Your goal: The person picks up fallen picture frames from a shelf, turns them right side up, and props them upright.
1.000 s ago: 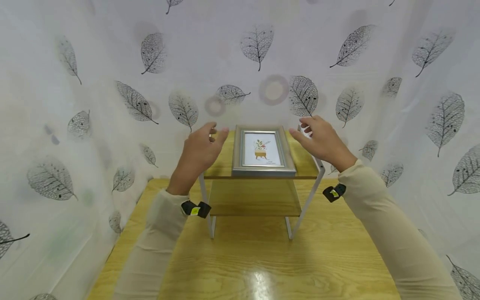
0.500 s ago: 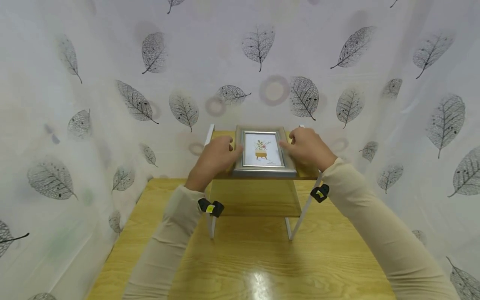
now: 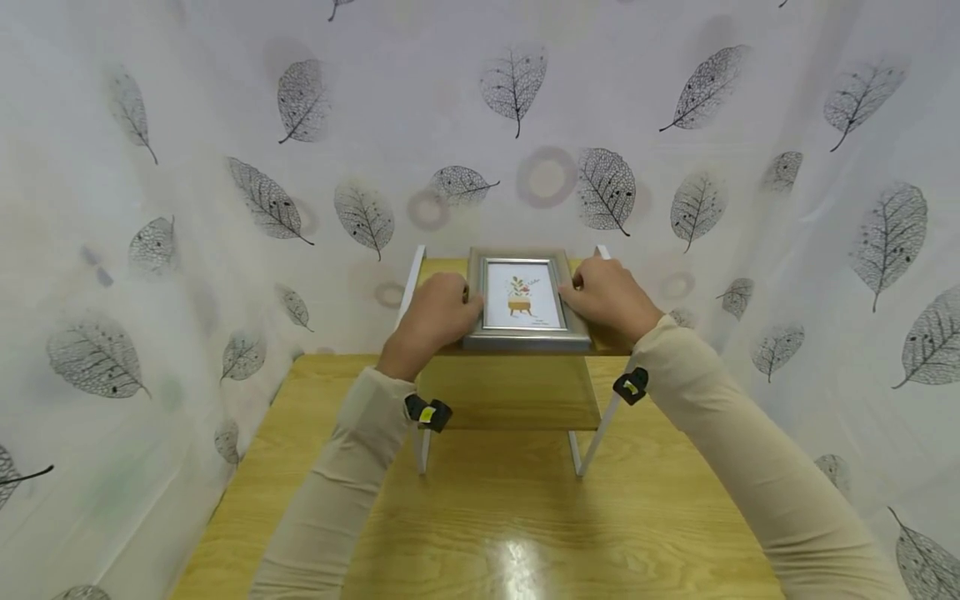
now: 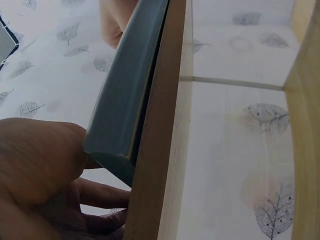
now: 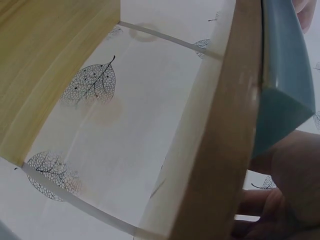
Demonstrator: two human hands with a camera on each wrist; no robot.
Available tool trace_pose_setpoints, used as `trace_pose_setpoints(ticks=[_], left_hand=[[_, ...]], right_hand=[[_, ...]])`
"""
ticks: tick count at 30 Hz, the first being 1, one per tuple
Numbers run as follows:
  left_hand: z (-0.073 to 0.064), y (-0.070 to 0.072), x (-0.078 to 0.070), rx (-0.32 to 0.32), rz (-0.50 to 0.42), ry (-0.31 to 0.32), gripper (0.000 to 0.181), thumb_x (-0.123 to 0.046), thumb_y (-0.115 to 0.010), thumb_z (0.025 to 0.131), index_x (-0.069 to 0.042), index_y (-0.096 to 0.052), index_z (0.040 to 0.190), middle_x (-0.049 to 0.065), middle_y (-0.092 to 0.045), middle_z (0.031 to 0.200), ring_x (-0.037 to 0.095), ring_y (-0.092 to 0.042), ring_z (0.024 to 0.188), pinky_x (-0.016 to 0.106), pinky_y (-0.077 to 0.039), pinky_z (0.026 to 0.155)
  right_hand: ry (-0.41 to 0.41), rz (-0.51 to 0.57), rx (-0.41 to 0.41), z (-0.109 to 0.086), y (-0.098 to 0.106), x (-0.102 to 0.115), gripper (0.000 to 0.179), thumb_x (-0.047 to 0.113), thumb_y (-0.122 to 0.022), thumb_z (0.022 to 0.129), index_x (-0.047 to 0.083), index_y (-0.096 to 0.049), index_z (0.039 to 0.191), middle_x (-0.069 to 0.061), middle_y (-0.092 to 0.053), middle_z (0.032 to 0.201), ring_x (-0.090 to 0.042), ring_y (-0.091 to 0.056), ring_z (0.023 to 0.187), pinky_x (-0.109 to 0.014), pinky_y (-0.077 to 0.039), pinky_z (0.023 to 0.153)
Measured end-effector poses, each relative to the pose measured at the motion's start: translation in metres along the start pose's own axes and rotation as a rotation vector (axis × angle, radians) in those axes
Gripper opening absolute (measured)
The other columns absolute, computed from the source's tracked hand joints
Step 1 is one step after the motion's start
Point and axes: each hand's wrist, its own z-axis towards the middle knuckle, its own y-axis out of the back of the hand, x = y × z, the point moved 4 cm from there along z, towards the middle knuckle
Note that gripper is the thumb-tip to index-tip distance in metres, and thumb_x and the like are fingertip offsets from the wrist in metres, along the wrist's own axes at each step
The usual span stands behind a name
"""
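A silver-grey picture frame (image 3: 525, 340) with a potted-plant print lies face up on the top board (image 3: 433, 268) of a small two-tier shelf. My left hand (image 3: 438, 312) grips its left side, the thumb over the rim and the other fingers curled down beside it. On the opposite side, my right hand (image 3: 611, 300) holds the rim in the same way. The left wrist view has the frame's front edge (image 4: 127, 80) against the board's edge (image 4: 155, 125), with a thin dark line between them. Fingertips under the frame are hidden in both wrist views.
The shelf has white metal legs (image 3: 597, 446) and a lower board (image 3: 510, 396). It stands on a wood-grain table (image 3: 487, 517). Behind and at the sides hangs a pale curtain (image 3: 450, 100) printed with leaves.
Both hands have come down and inward from beside the shelf onto the picture frame's two sides, and their fingers have closed on it. The frame stays in place on the shelf.
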Motion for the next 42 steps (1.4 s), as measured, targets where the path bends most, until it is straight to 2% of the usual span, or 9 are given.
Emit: trace_pose_setpoints(ticks=[7, 14, 25, 30, 32, 35, 38, 40, 42], left_hand=[[0.002, 0.0, 0.0, -0.003, 0.009, 0.023, 0.042, -0.014, -0.052, 0.099, -0.012, -0.039, 0.059, -0.001, -0.035, 0.055, 0.013, -0.036, 0.049, 0.026, -0.032, 0.045], [0.001, 0.001, -0.002, -0.017, -0.011, 0.009, 0.04, -0.013, -0.05, 0.099, -0.012, -0.039, 0.061, -0.001, -0.035, 0.058, 0.014, -0.037, 0.052, 0.027, -0.035, 0.049], [0.001, 0.007, -0.003, -0.143, -0.002, -0.026, 0.034, -0.014, -0.053, 0.099, -0.011, -0.045, 0.066, 0.003, -0.044, 0.064, 0.019, -0.045, 0.06, 0.031, -0.039, 0.056], [0.002, 0.009, -0.005, -0.186, -0.005, -0.028, 0.031, -0.013, -0.055, 0.098, -0.01, -0.048, 0.067, 0.004, -0.046, 0.066, 0.02, -0.046, 0.063, 0.032, -0.039, 0.056], [0.002, 0.009, -0.005, -0.205, -0.017, -0.03, 0.031, -0.013, -0.056, 0.097, -0.009, -0.048, 0.067, 0.004, -0.045, 0.065, 0.02, -0.046, 0.062, 0.031, -0.038, 0.056], [0.002, 0.01, -0.007, -0.236, -0.026, -0.043, 0.031, -0.013, -0.057, 0.097, -0.008, -0.05, 0.067, 0.004, -0.047, 0.065, 0.02, -0.046, 0.063, 0.031, -0.038, 0.057], [0.001, 0.012, -0.008, -0.261, -0.046, -0.05, 0.029, -0.014, -0.059, 0.097, -0.008, -0.054, 0.069, 0.005, -0.055, 0.068, 0.022, -0.051, 0.066, 0.033, -0.042, 0.061], [0.001, 0.012, -0.009, -0.275, -0.068, -0.051, 0.027, -0.015, -0.06, 0.098, -0.006, -0.06, 0.073, 0.007, -0.062, 0.074, 0.023, -0.056, 0.069, 0.035, -0.048, 0.065], [-0.001, 0.013, -0.01, -0.288, -0.102, -0.05, 0.022, -0.015, -0.062, 0.098, -0.005, -0.067, 0.08, 0.009, -0.069, 0.082, 0.024, -0.063, 0.074, 0.037, -0.054, 0.071]], right_hand=[[-0.011, 0.011, -0.031, 0.001, -0.003, -0.001, 0.048, 0.016, -0.058, 0.099, 0.014, -0.035, 0.057, 0.005, -0.023, 0.052, -0.01, -0.022, 0.048, -0.025, -0.024, 0.047], [-0.011, 0.024, -0.056, 0.0, -0.002, -0.002, 0.043, 0.013, -0.054, 0.097, 0.014, -0.036, 0.058, 0.004, -0.025, 0.051, -0.01, -0.022, 0.047, -0.025, -0.023, 0.047], [0.012, 0.028, -0.174, 0.001, 0.005, 0.003, 0.042, 0.01, -0.055, 0.093, 0.013, -0.036, 0.056, 0.003, -0.028, 0.051, -0.015, -0.029, 0.051, -0.031, -0.029, 0.054], [-0.002, 0.061, -0.217, 0.0, 0.008, 0.004, 0.043, 0.009, -0.055, 0.094, 0.012, -0.038, 0.055, 0.003, -0.028, 0.049, -0.014, -0.028, 0.047, -0.029, -0.028, 0.05], [-0.009, 0.062, -0.241, 0.0, 0.009, 0.004, 0.041, 0.01, -0.056, 0.094, 0.01, -0.043, 0.055, 0.001, -0.032, 0.049, -0.014, -0.03, 0.047, -0.03, -0.028, 0.049], [-0.029, 0.076, -0.279, -0.001, 0.012, 0.004, 0.031, 0.012, -0.058, 0.093, 0.002, -0.059, 0.064, -0.007, -0.051, 0.055, -0.021, -0.046, 0.053, -0.034, -0.039, 0.052], [-0.047, 0.096, -0.315, -0.001, 0.014, 0.003, 0.023, 0.015, -0.061, 0.094, -0.005, -0.072, 0.086, -0.017, -0.07, 0.078, -0.031, -0.063, 0.074, -0.044, -0.053, 0.07], [-0.051, 0.119, -0.337, 0.0, 0.016, 0.003, 0.024, 0.015, -0.063, 0.094, -0.007, -0.073, 0.098, -0.021, -0.073, 0.092, -0.035, -0.067, 0.088, -0.049, -0.055, 0.08], [-0.049, 0.132, -0.362, -0.001, 0.018, 0.003, 0.026, 0.016, -0.064, 0.094, -0.008, -0.072, 0.1, -0.023, -0.073, 0.096, -0.037, -0.068, 0.092, -0.051, -0.055, 0.083]])
